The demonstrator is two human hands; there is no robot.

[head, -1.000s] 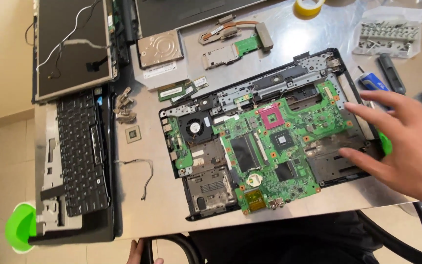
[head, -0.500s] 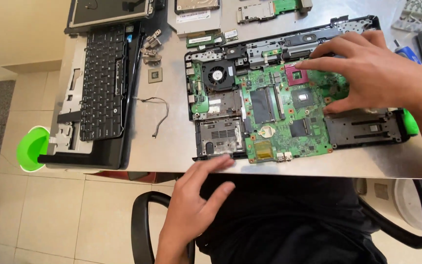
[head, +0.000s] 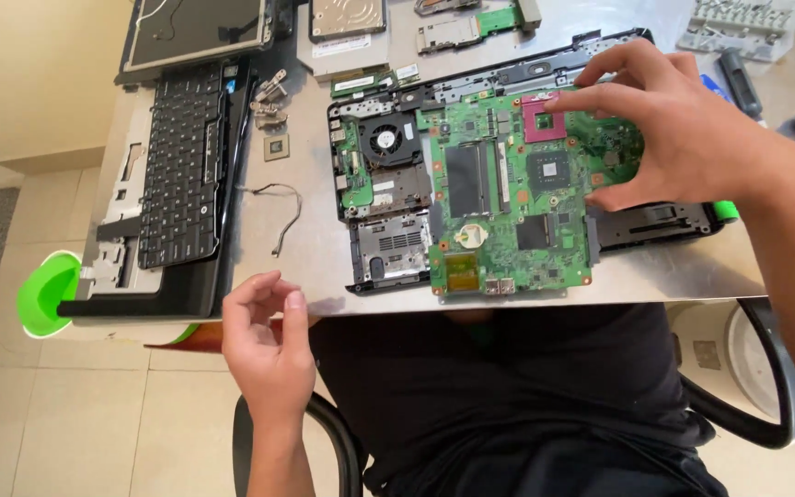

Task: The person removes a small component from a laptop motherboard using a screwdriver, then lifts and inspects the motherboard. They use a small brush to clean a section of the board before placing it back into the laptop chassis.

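Head view: my right hand (head: 683,129) is spread over the green motherboard (head: 508,212), fingertips pressing its upper right part near the pink socket (head: 542,120), thumb at the board's right edge; the fingers are apart, resting on the board rather than clamped around it. The board sits in the black laptop base (head: 388,248) at the table's near edge. My left hand (head: 269,345) hangs loosely curled and empty just off the table (head: 324,267) edge. To handle the board well, I judge I should grip by its edges, keep off the chips, and lift evenly so nothing snags the fan (head: 385,140). The table is pale metal, crowded: keyboard panel (head: 177,175) at left, a loose cable (head: 278,212), a drive (head: 347,18) behind. Beige tiled floor lies below, with a green bin (head: 43,294) at left.
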